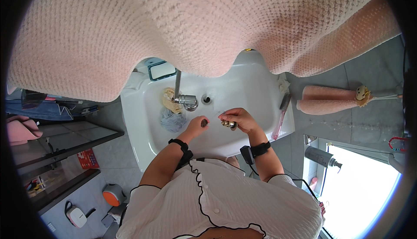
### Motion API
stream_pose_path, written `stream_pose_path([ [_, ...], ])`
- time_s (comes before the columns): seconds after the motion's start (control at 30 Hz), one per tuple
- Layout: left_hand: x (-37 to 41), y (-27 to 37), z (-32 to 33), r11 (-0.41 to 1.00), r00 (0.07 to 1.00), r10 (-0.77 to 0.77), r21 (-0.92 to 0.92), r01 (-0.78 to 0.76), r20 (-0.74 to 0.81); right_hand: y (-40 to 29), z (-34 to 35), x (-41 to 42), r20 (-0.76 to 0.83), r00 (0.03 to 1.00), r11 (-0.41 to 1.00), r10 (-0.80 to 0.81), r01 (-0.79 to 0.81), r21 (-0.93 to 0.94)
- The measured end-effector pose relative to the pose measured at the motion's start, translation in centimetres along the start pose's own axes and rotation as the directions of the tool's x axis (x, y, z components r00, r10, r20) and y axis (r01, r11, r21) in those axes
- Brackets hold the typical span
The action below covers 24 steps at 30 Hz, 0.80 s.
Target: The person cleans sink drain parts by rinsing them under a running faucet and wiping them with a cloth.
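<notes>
Over the white washbasin (pixel 247 92), my right hand (pixel 242 119) holds a metal drain stopper, brass and chrome coloured (pixel 229 124), with a thin item between thumb and finger. My left hand (pixel 196 126) is closed on a small dark, round-ended object (pixel 204 122) that I cannot identify. Both hands are apart, in front of the open drain hole (pixel 207 99). The chrome faucet (pixel 188 102) reaches over the basin. Left of it lie a wet beige cloth (pixel 169 99) and a grey-blue cloth or mesh bundle (pixel 173 120).
A pink towel (pixel 195 27) hangs over the basin's far side. A soap dish (pixel 163 70) stands at the back left. The pink-handled brush (pixel 282 115) lies on the right rim. At the right, a smaller pink towel (pixel 329 99) hangs by the wall, above a grey pump bottle (pixel 321 157).
</notes>
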<state>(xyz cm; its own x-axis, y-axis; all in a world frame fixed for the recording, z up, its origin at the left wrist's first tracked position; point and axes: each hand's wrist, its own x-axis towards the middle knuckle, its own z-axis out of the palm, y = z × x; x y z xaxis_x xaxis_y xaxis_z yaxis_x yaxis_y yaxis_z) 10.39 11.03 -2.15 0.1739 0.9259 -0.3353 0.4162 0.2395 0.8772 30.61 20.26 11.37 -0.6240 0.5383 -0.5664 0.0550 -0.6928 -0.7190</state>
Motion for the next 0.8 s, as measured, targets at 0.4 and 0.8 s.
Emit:
stream_pose_path([
  [0.4, 0.2, 6.3, -0.4, 0.780, 0.985, -0.123, -0.603, 0.170, 0.119, 4.1, -0.3, 2.6, -0.434, 0.895, 0.934, -0.106, 0.239, 0.264],
  [0.8, 1.5, 8.6, -0.1, 0.759, 0.932, -0.341, -0.548, 0.351, 0.124, 7.1, 1.8, 4.9, -0.515, 0.848, 0.797, -0.122, 0.393, 0.459],
])
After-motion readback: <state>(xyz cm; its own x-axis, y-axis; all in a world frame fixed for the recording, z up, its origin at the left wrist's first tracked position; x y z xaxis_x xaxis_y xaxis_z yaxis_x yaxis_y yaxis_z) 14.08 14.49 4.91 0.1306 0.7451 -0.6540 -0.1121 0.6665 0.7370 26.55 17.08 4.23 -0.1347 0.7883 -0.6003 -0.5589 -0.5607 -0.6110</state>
